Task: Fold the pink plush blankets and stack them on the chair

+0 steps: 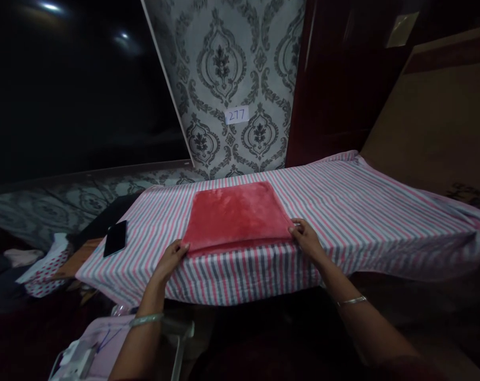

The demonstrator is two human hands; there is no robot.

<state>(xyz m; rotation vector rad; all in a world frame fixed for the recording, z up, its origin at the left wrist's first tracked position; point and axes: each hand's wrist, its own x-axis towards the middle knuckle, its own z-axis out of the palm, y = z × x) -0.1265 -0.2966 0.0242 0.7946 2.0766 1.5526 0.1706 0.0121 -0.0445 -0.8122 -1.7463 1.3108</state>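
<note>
A red plush cushion cover (pixel 240 214), roughly rectangular, lies flat on a table covered with a striped cloth (pixel 335 196). My left hand (pixel 171 259) pinches its near left corner, thumb on top. At the near right corner, my right hand (pixel 306 239) grips the edge between thumb and fingers. Between the hands, the near edge parts slightly into two layers along the table's front edge.
A black phone (pixel 116 239) rests on the cloth at the left. A large dark television screen (pixel 73 90) stands behind it. At the right leans a big cardboard box (pixel 442 116). A pink stool or chair (pixel 108 338) with a white power strip (pixel 75 360) is below left.
</note>
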